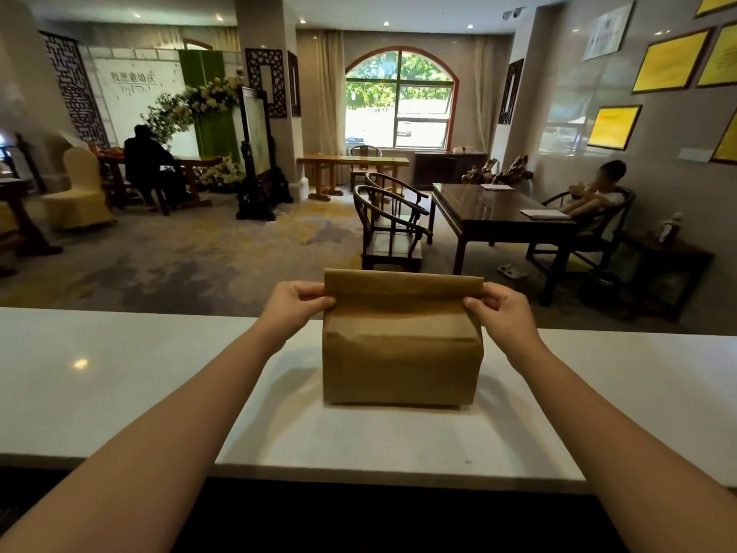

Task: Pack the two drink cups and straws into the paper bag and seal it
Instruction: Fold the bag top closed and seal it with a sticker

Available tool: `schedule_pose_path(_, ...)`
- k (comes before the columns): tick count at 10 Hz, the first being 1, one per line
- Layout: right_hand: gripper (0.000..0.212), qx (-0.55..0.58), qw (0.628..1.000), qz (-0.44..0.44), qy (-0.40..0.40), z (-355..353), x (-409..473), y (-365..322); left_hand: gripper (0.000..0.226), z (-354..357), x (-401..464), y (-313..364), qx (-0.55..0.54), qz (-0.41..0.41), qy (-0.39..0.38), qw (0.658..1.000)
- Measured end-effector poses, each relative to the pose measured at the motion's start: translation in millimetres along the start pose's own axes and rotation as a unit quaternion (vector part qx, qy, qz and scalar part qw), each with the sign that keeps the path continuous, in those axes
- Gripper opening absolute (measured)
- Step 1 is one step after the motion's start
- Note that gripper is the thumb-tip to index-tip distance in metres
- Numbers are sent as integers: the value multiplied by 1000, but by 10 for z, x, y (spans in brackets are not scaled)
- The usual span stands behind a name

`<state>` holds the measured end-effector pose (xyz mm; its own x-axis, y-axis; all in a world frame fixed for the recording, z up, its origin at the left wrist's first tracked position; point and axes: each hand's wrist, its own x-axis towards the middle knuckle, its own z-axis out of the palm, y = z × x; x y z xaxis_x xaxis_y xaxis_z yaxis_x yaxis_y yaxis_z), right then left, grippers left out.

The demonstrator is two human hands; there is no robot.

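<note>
A brown paper bag (401, 353) stands upright on the white counter (119, 377), its top edge folded flat into a band. My left hand (293, 303) pinches the left end of that folded band. At the right end, my right hand (500, 309) pinches the fold between thumb and fingers. The bag's mouth is closed, so the drink cups and straws are hidden from view.
The counter's far edge runs just behind the bag, with carpeted floor beyond. Dark wooden chairs (389, 229) and a dark table (494, 211) stand past it. One person sits at the right, another at the far left.
</note>
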<state>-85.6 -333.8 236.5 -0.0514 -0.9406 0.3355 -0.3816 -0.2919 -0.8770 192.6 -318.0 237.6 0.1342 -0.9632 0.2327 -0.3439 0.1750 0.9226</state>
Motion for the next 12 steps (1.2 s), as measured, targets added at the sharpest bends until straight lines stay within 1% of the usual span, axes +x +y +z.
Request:
schedule_pose_path(2,31,6,999,30,28,32,16,120,29,78,141,-66,-17,7,-5,1000)
schedule_pose_path(3,31,6,999,33,28,17,45,164,26,88,201,-98,-21,9,-8,1000)
schedule_pose_path(5,30,18,997,74,12,5,92,222,23,99,230,-182,-19,-5,-30,999)
schedule_pose_path(6,23,16,997,79,-7,-30,110,204,21,108,222,-169,-23,-11,-30,999)
schedule_pose_path(7,20,7,997,76,-25,-59,117,191,17,121,220,-172,-24,-16,-33,999)
schedule_pose_path(9,26,-8,997,65,-37,-87,55,146,17,118,146,-110,-3,-15,-35,999)
schedule_pose_path(10,31,-37,995,66,-71,-137,32,77,24,48,93,2,11,-16,-60,998)
schedule_pose_path(11,36,-96,988,63,-104,-233,20,-16,45,-70,57,131,63,-5,-65,996)
schedule_pose_path(12,37,-187,978,35,-87,-338,-4,-195,47,-194,-19,379,166,49,-49,984)
